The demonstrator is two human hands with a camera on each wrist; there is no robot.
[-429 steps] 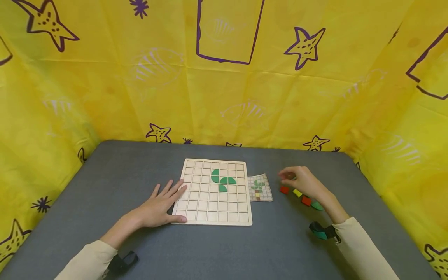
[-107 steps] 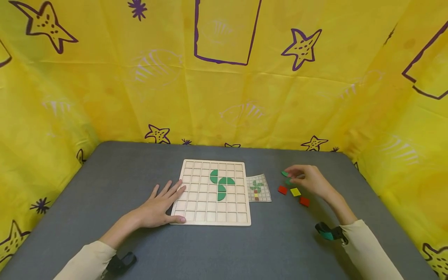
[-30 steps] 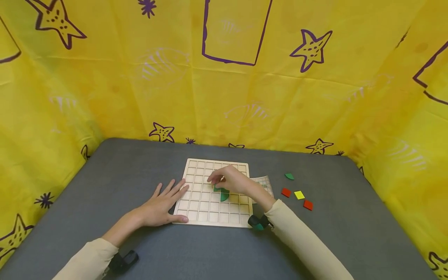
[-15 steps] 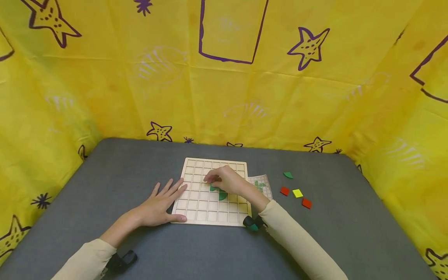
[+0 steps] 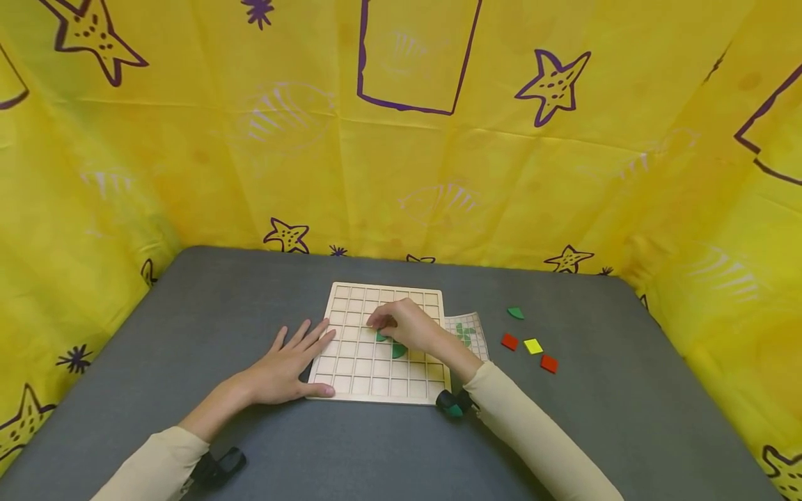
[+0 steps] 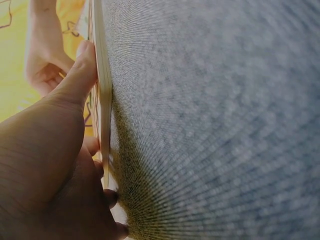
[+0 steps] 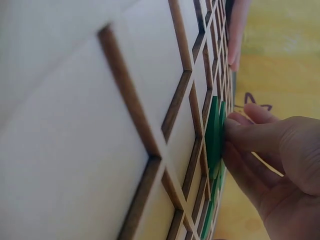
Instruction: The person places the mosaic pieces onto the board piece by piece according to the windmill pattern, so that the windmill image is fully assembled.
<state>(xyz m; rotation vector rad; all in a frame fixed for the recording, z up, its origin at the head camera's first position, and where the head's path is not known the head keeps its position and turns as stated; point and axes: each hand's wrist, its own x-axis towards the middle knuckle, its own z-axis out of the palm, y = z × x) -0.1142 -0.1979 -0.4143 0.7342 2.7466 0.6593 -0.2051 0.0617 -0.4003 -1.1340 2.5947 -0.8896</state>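
Observation:
A wooden grid board (image 5: 351,385) lies on the dark table. My left hand (image 5: 282,372) rests on its left side, fingers spread over the edge and thumb on the near corner. My right hand (image 5: 410,327) is over the board's middle. Its thumb and fingertips pinch a green quarter-circle tile (image 5: 381,337) low at a cell; the right wrist view shows the fingertips right at green tiles (image 7: 214,135) in the grid. Below the hand another green tile (image 5: 398,350) sits in its cell. The hand hides the cells behind it.
A printed pattern card (image 5: 479,337) lies against the board's right edge, partly hidden by the right wrist. Farther right are a loose green tile (image 5: 516,313), two red tiles (image 5: 509,342) and a yellow tile (image 5: 533,346). A yellow patterned cloth (image 5: 401,153) stands behind the table.
My right hand has moved left from the loose tiles to the board with a green tile; only one loose green tile is left there. Over the last second both hands have hardly moved.

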